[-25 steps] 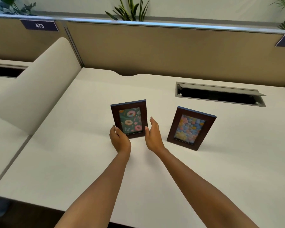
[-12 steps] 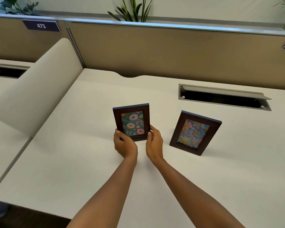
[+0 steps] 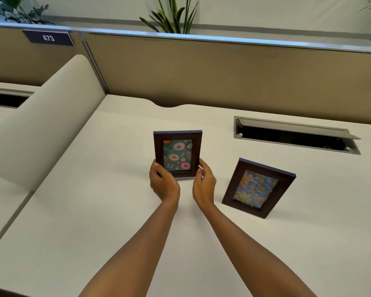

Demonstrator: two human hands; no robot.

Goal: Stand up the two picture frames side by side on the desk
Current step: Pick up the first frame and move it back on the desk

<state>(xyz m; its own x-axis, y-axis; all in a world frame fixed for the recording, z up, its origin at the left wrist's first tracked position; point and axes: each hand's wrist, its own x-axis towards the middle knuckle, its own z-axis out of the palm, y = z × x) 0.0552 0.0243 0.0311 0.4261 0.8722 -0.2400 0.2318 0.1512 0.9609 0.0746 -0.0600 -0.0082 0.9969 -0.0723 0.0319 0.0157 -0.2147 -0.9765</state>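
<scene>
Dark wood marks both frames in the head view. Near the middle of the desk (image 3: pixel 94 211), the doughnut frame (image 3: pixel 177 154) is held upright, long axis vertical, its lower corners pinched by the left hand (image 3: pixel 163 183) and the right hand (image 3: pixel 204 183). The flower frame (image 3: pixel 258 187) is seen standing tilted, nearer the right edge, apart from the right hand. That gap is judged decisive.
</scene>
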